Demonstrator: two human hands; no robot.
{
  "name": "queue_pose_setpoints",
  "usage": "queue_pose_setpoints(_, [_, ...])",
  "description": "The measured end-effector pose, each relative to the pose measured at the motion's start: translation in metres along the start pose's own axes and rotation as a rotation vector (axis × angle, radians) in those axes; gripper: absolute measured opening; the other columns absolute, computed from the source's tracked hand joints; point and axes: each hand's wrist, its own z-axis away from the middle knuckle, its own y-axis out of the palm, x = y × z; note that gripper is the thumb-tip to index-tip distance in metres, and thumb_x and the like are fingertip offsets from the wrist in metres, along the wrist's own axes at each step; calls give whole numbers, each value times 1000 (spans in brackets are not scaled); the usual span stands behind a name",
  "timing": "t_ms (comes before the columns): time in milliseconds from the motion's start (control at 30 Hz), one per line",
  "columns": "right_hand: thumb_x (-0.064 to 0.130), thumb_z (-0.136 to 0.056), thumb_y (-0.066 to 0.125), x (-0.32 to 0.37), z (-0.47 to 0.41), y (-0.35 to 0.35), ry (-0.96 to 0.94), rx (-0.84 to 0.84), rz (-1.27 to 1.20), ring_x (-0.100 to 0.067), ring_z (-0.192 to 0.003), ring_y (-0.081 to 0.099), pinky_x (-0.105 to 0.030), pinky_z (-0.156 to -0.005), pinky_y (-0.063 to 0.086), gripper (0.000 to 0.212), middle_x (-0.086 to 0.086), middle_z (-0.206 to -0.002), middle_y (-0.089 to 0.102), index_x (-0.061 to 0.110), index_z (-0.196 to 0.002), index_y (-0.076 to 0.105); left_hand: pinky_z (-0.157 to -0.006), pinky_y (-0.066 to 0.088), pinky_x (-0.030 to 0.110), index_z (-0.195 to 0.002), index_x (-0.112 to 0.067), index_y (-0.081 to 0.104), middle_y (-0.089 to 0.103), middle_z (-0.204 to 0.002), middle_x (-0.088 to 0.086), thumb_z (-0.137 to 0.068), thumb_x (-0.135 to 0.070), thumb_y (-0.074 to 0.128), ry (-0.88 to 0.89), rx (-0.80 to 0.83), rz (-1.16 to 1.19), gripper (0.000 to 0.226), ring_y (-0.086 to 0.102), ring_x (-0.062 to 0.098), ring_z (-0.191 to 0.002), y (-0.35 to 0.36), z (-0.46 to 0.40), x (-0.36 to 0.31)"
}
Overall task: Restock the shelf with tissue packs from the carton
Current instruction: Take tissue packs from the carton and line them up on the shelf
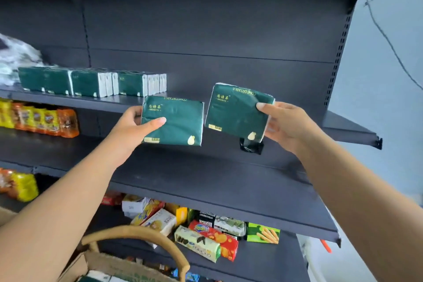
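Here, two green tissue packs are held up before the dark shelf (229, 103): the left hand (135, 128) grips one pack (176, 121), the right hand (288, 126) pinches the other pack (235, 112). Stocked packs (91, 82) stand beyond the left hand; the carton (109, 265) sits below it.
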Motion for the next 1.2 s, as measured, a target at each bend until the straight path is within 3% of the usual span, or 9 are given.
queue_pose_setpoints(200, [11, -88, 63, 14, -95, 30, 0, 94, 59, -18, -83, 66, -33, -78, 54, 7, -3, -89, 69, 12, -83, 58, -97, 45, 46, -116, -20, 51, 63, -113, -2, -69, -26, 80, 0, -128, -8, 56, 62, 19, -104, -7, -68, 14])
queue_pose_setpoints(300, [13, -88, 64, 10, -135, 39, 7, 144, 99, -16, -79, 65, -31, -71, 54, 8, -2, -88, 69, 14, -84, 57, -99, 44, 46, -111, -22, 53, 63, -113, 0, -74, -25, 75, 12, -188, -34, 43, 60, 20, -106, -14, -96, 22])
queue_pose_setpoints(400, [14, -87, 65, 3, -170, 46, 28, 175, 132, -18, -85, 66, -32, -71, 55, 9, -5, -97, 69, 11, -93, 60, -99, 44, 47, -117, -18, 53, 63, -115, 2, -73, -28, 75, -9, -241, -54, 50, 61, 21, -107, -18, -115, 32])
queue_pose_setpoints(533, [16, -85, 68, -7, -212, 63, 56, 233, 236, -24, -97, 64, -36, -77, 55, 30, -12, -111, 66, 9, -112, 57, -98, 45, 41, -117, -16, 53, 63, -113, 1, -77, -28, 73, 0, -325, -146, 46, 60, 18, -105, -17, -139, 40])
queue_pose_setpoints(733, [15, -89, 63, -19, -272, 99, 79, 376, 324, -17, -74, 55, -42, -89, 53, 11, -6, -71, 55, 14, -87, 51, -92, 48, 36, -115, -11, 57, 65, -110, 3, -79, -28, 73, 35, -545, -283, 43, 61, 18, -101, -22, -175, 47])
queue_pose_setpoints(867, [14, -88, 62, -16, -321, 130, 72, 488, 305, -24, -98, 63, -36, -73, 55, 14, -12, -98, 64, 11, -99, 55, -85, 49, 33, -107, -8, 60, 66, -103, 6, -81, -20, 71, 39, -706, -361, 30, 63, 19, -94, -33, -200, 51])
queue_pose_setpoints(1000, [14, -88, 60, -24, -344, 160, 66, 550, 327, -24, -101, 63, -36, -77, 53, 23, -19, -104, 65, 7, -109, 54, -86, 50, 40, -111, -7, 56, 67, -103, 10, -78, -24, 73, 52, -824, -397, 40, 64, 24, -93, -47, -204, 55])
queue_pose_setpoints(1133, [18, -85, 66, -48, -362, 211, 84, 626, 366, -24, -91, 60, -34, -69, 51, 25, -15, -78, 64, 8, -105, 54, -82, 49, 40, -107, -14, 46, 63, -106, 13, -77, -29, 73, 45, -964, -436, 43, 62, 27, -95, -57, -211, 58])
queue_pose_setpoints(1200, [21, -84, 67, -59, -364, 236, 71, 633, 413, -25, -86, 60, -36, -74, 54, 26, -12, -72, 63, 9, -102, 53, -77, 47, 39, -104, -14, 46, 62, -107, 17, -72, -37, 74, 49, -967, -478, 49, 62, 29, -92, -67, -214, 56])
